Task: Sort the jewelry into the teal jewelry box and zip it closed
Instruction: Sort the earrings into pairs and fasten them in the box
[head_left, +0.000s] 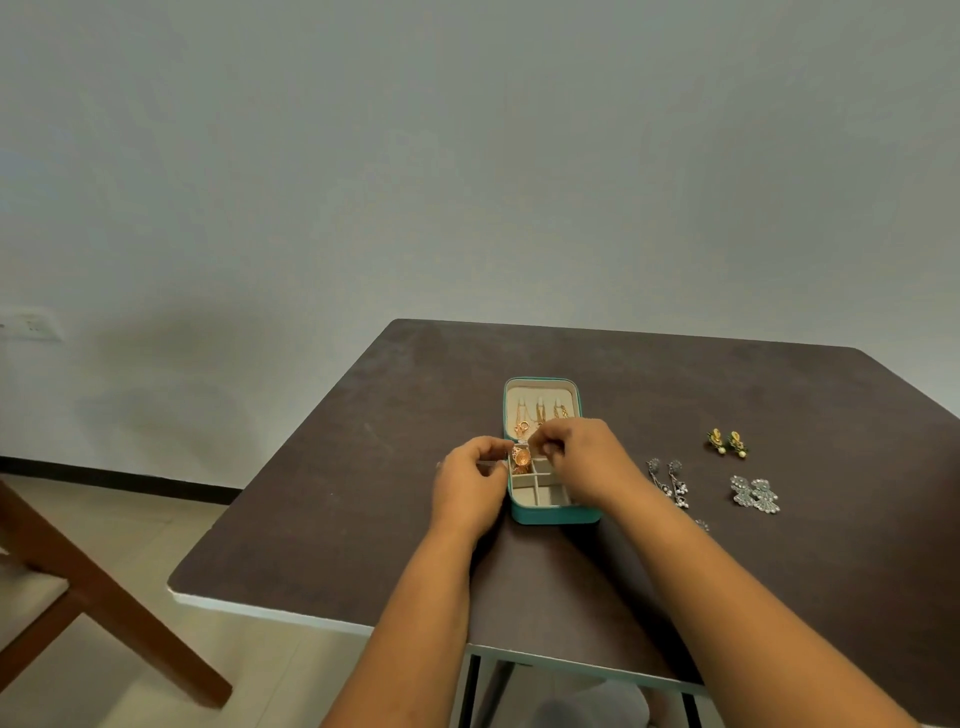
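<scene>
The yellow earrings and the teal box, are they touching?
Apart. The head view shows bare dark table between the yellow earrings and the teal box, with silver earrings lying between.

Plain grey wall (467, 156) with a wall socket (31, 325) at left and a dark skirting (119, 478) along its base. Light floor (156, 519). Dark brown bench (363, 467), pale edge. Wooden chair (104, 597) at lower left

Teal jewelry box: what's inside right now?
Teal jewelry box: gold chains hang in the lid; a rose-gold piece sits in a far-left compartment. Near compartments look empty. The right hand covers the right-side compartments.
</scene>
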